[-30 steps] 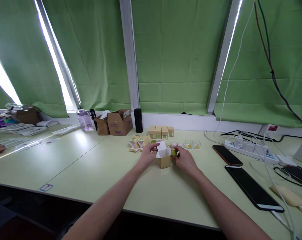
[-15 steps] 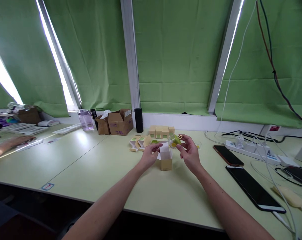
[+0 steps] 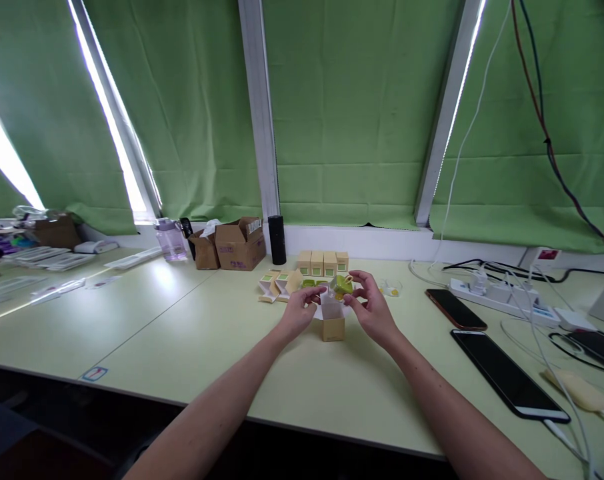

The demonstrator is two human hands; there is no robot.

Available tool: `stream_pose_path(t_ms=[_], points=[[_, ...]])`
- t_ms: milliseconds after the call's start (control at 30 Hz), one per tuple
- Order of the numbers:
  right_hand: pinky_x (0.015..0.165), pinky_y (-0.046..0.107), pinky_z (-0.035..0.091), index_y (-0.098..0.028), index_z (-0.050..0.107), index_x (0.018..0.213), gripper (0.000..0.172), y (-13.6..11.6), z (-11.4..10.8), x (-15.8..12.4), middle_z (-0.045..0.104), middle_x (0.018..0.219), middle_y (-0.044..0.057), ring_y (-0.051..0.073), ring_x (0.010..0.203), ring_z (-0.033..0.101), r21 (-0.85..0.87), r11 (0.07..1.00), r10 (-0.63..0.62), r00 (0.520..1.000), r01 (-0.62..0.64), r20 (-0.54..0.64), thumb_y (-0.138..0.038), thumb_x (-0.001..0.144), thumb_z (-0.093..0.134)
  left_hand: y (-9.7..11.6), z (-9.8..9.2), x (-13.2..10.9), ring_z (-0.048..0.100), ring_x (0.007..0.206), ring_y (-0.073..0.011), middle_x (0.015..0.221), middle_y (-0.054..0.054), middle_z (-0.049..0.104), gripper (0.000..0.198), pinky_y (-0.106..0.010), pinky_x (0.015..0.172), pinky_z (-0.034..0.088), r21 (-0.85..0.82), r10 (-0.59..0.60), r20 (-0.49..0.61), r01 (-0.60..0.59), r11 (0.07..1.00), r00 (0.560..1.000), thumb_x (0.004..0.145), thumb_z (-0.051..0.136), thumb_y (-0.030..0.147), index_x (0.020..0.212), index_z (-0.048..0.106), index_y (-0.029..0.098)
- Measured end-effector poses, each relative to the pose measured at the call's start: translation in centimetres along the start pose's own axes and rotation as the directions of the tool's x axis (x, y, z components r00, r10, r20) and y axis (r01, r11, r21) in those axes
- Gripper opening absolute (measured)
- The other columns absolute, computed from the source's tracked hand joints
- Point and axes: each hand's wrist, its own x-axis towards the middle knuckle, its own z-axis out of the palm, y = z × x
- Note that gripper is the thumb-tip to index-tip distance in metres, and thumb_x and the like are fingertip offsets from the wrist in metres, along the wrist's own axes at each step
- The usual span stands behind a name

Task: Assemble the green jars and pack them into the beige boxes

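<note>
Head view: the left hand has its grip pinched, as far as can be told, on the raised white flap of the small carton, probably to steady it and hold its mouth clear. The carton stands upright between the far row of boxes and the table's near edge, within easy reach of both hands. The right hand has its grip clamped, thumb against fingers, on a green trinket with a yellow loop, held just above the carton's open top; grasping its side seems to leave its underside free. Closed boxes line up toward the table's far edge, likely out of the way. Two unfolded boxes lie left of them, and clear cups sit to the right, near the hands.
</note>
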Motion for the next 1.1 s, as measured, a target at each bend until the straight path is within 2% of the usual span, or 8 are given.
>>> stream_pose_path(t_ms=[200, 333, 533, 700, 800, 900, 1100], points=[[0.067, 0.034, 0.058, -0.029, 0.052, 0.128, 0.041, -0.2, -0.5, 0.0, 0.067, 0.13, 0.007, 0.016, 0.071, 0.071, -0.09, 0.996, 0.021, 1.0, -0.019, 0.02, -0.033, 0.089, 0.065, 0.1, 0.0, -0.1, 0.066, 0.088, -0.018, 0.104, -0.01, 0.078, 0.06, -0.031, 0.086, 0.054, -0.028, -0.009, -0.005, 0.009, 1.0, 1.0, 0.065, 0.05, 0.001, 0.117, 0.078, 0.013], [0.069, 0.035, 0.06, -0.029, 0.054, 0.125, 0.038, 0.2, -0.5, 0.0, 0.069, 0.127, 0.006, 0.016, 0.069, 0.072, -0.136, 0.991, 0.007, 0.999, -0.001, 0.039, -0.033, 0.089, 0.064, 0.0, 0.1, 0.0, 0.065, 0.086, -0.0171, 0.102, -0.01, 0.078, 0.061, -0.03, 0.084, 0.054, -0.073, -0.059, -0.007, 0.059, 0.996, 0.998, 0.062, 0.05, 0.001, 0.115, 0.079, 0.012], [0.066, 0.032, 0.058, -0.029, 0.056, 0.123, 0.036, 0.2, -0.5, -0.1, 0.07, 0.123, 0.005, 0.016, 0.072, 0.072, -0.198, 0.98, -0.012, 0.998, 0.023, 0.058, -0.03, 0.088, 0.064, 0.0, 0.1, 0.1, 0.064, 0.084, -0.0156, 0.096, -0.008, 0.077, 0.066, -0.026, 0.079, 0.052, -0.184, -0.112, 0.002, 0.111, 0.977, 0.994, 0.056, 0.048, 0.0, 0.113, 0.079, 0.012], [0.06, 0.028, 0.052, -0.03, 0.059, 0.123, 0.036, -0.4, -0.3, -0.5, 0.072, 0.119, 0.003, 0.019, 0.082, 0.072, -0.281, 0.956, -0.058, 0.992, 0.088, 0.112, -0.025, 0.087, 0.062, -0.2, 0.0, 0.1, 0.065, 0.083, -0.0153, 0.094, -0.008, 0.077, 0.067, -0.025, 0.078, 0.051, -0.235, -0.135, 0.017, 0.135, 0.963, 0.991, 0.054, 0.047, -0.001, 0.111, 0.08, 0.011], [0.06, 0.029, 0.051, -0.031, 0.06, 0.124, 0.038, -0.4, -0.2, -0.7, 0.074, 0.107, 0.003, 0.021, 0.084, 0.071, -0.329, 0.937, -0.071, 0.987, 0.115, 0.142, -0.023, 0.087, 0.062, -0.4, 0.1, 0.2, 0.065, 0.084, -0.0159, 0.096, -0.008, 0.077, 0.066, -0.026, 0.079, 0.052, -0.229, -0.121, 0.017, 0.122, 0.966, 0.992, 0.054, 0.048, 0.0, 0.111, 0.08, 0.012], [0.061, 0.031, 0.051, -0.031, 0.061, 0.123, 0.038, -0.3, 0.0, -0.9, 0.073, 0.096, 0.001, 0.021, 0.076, 0.067, -0.36, 0.925, -0.065, 0.985, 0.119, 0.16, -0.023, 0.086, 0.062, -0.4, 0.1, 0.1, 0.065, 0.084, -0.0162, 0.097, -0.008, 0.077, 0.066, -0.027, 0.08, 0.053, -0.218, -0.115, 0.011, 0.115, 0.969, 0.993, 0.054, 0.048, 0.001, 0.111, 0.079, 0.012], [0.066, 0.032, 0.052, -0.031, 0.062, 0.114, 0.036, -0.5, 0.2, -1.1, 0.071, 0.101, 0.001, 0.021, 0.082, 0.064, -0.345, 0.927, -0.078, 0.975, 0.148, 0.209, -0.017, 0.081, 0.063, -0.1, 0.1, 0.0, 0.065, 0.084, -0.0163, 0.102, -0.009, 0.077, 0.065, -0.029, 0.083, 0.054, -0.213, -0.107, 0.018, 0.108, 0.971, 0.994, 0.055, 0.048, 0.003, 0.111, 0.079, 0.012]])
